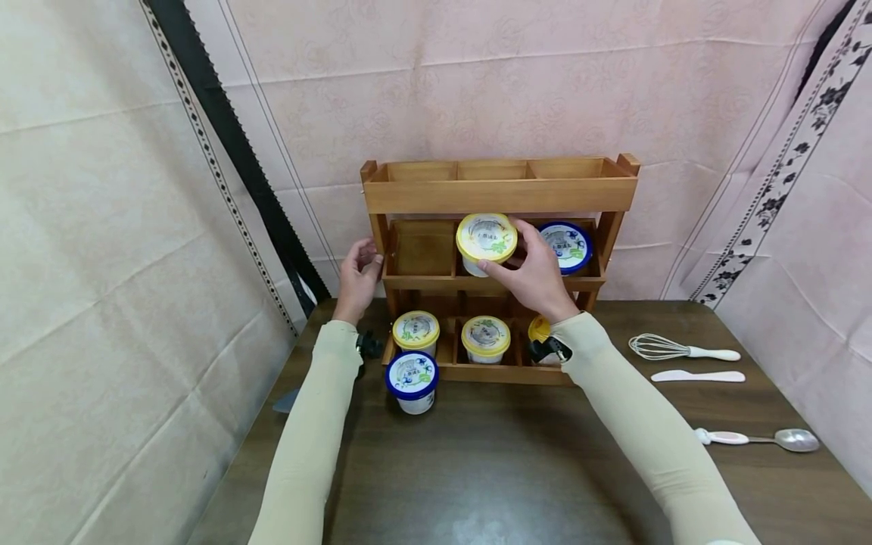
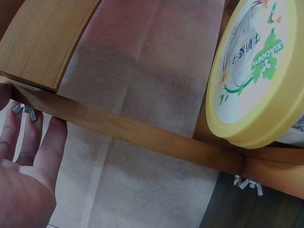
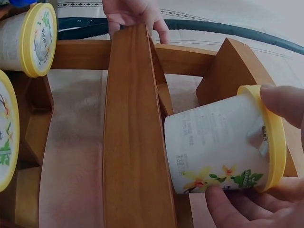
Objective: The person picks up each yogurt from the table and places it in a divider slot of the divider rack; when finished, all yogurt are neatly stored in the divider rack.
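Note:
My right hand grips a white tub with a yellow lid, thumb and fingers around its rim and side. The tub is tilted at the middle compartment of the wooden rack's middle tier; the right wrist view shows its base by the front board. My left hand holds the rack's left side rail, fingertips against one side and thumb at the other. A blue-lidded tub sits in the middle tier's right compartment. The left compartment there holds nothing.
Yellow-lidded tubs fill the bottom tier, the right one partly hidden by my wrist. Another blue-lidded tub stands on the table before the rack. A whisk, a white knife and a spoon lie at right.

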The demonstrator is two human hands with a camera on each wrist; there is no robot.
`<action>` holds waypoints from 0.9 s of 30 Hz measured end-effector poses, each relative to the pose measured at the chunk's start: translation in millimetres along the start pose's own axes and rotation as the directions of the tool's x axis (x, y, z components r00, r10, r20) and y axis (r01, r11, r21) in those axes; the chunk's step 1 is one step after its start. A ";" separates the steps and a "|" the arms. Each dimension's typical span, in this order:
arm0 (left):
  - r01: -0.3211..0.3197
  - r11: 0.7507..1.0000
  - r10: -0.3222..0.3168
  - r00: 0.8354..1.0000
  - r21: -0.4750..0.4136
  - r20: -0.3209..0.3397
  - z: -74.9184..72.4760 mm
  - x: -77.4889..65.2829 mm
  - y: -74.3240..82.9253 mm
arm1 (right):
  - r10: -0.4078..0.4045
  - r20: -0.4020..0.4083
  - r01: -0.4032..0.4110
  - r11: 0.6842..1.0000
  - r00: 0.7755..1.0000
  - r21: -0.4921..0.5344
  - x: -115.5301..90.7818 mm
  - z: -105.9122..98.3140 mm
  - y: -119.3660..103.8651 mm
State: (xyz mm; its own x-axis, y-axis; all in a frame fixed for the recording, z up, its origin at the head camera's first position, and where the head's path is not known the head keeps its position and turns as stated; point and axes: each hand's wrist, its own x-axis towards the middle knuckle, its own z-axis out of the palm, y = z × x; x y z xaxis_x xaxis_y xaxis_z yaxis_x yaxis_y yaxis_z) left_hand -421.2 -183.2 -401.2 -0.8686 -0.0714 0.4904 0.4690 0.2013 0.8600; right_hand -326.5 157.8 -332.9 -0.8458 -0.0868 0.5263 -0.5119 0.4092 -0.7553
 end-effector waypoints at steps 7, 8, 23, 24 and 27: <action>-0.003 1.000 0.003 1.000 0.007 -0.005 0.1 0.2 0.5 | 0.021 -0.028 -0.024 0.996 0.999 -0.086 2.9 2.2 -2.1; -0.005 1.000 0.005 1.000 0.006 -0.007 0.1 -0.1 0.7 | 0.023 -0.025 -0.025 0.995 0.999 -0.097 2.8 3.2 -1.6; 0.001 1.000 -0.001 1.000 0.014 -0.014 -0.9 -1.6 -2.4 | 0.069 -0.009 -0.069 0.963 0.998 -0.259 -0.4 14.3 10.1; 0.002 1.000 -0.001 1.000 0.013 -0.012 -0.7 -1.4 -1.8 | 0.071 -0.011 -0.072 0.963 0.997 -0.261 -0.7 14.2 10.4; 0.001 1.000 -0.001 1.000 0.009 -0.005 -0.2 -1.0 -0.2 | 0.078 -0.009 -0.077 0.961 0.997 -0.264 -1.5 13.7 10.7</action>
State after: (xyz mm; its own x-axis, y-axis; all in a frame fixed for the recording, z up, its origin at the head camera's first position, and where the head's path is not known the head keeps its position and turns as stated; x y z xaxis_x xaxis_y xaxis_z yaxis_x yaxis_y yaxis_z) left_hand -420.4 -183.3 -401.8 -0.8680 -0.0768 0.4906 0.4669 0.2101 0.8590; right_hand -332.8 149.9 -347.1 -0.8817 -0.0468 0.4694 -0.3873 0.6400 -0.6637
